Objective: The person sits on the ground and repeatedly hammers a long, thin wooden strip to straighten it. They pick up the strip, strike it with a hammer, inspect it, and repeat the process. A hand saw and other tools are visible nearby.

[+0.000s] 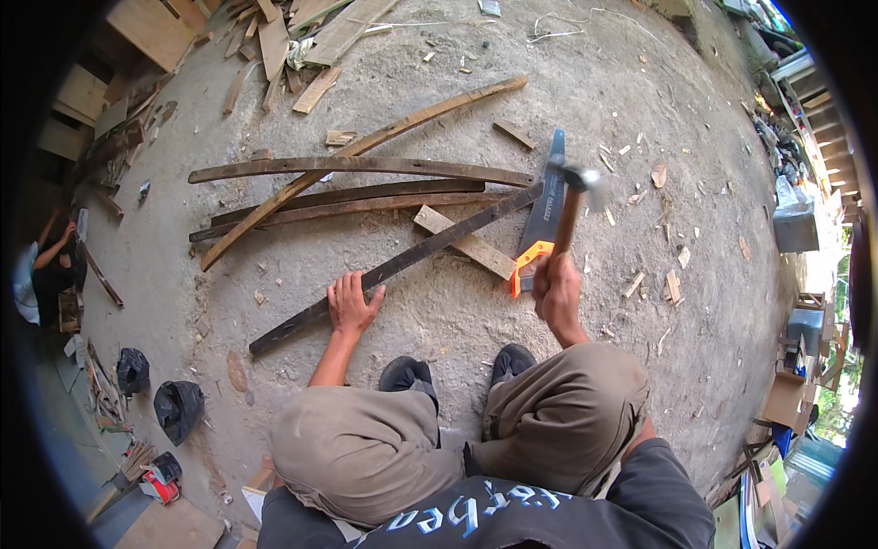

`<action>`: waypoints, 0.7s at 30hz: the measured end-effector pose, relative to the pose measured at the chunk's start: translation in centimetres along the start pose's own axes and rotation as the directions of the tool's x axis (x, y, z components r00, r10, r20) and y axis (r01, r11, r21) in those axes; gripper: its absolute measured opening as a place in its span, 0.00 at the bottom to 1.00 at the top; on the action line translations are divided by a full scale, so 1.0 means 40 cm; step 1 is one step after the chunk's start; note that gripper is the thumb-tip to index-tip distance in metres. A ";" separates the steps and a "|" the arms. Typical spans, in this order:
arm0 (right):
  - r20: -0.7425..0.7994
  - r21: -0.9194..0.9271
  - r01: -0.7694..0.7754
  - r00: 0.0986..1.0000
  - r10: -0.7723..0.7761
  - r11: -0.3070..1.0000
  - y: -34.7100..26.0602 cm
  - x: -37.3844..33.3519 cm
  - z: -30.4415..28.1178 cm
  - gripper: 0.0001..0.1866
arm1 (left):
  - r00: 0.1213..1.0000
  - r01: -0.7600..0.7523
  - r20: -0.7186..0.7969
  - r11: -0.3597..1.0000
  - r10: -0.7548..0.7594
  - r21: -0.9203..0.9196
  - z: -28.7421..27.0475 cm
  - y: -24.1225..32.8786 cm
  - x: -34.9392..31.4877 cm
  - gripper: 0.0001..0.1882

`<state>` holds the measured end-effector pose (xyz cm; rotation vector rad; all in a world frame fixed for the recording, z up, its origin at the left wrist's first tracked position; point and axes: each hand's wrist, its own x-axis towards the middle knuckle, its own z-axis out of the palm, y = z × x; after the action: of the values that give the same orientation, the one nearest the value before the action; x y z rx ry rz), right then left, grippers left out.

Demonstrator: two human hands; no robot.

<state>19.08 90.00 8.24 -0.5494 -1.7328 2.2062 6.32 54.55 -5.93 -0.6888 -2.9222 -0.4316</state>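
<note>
My left hand (352,304) presses down on a dark wooden strip (430,242), its fingers stretched over the wood near the strip's lower left end. That strip lies slantwise across a short, paler wood block (465,241). In my right hand (558,291) is a hammer (569,215), gripped by its wooden handle; the metal head is raised and smeared by motion. Beneath the hammer, a handsaw (541,209) with a dark blade and orange handle lies on the ground. The upper right end of the strip reaches the saw blade.
Several long wooden strips (366,166) lie crossed beyond my left hand. A scrap wood pile (320,41) is at the far left. Wood chips (674,285) dot the ground at right. Black plastic bags (178,409) stand at left, near another person (38,270) handling wood.
</note>
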 end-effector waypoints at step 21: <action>-0.054 -0.417 0.185 0.972 -0.227 0.890 0.190 0.030 -0.043 0.22 | 0.997 -0.026 0.069 1.000 0.025 0.011 0.013 0.001 0.021 0.26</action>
<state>18.89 90.19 0.38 -0.5261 -2.1024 1.6458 5.57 55.09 -6.28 -0.7532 -2.9736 -0.3948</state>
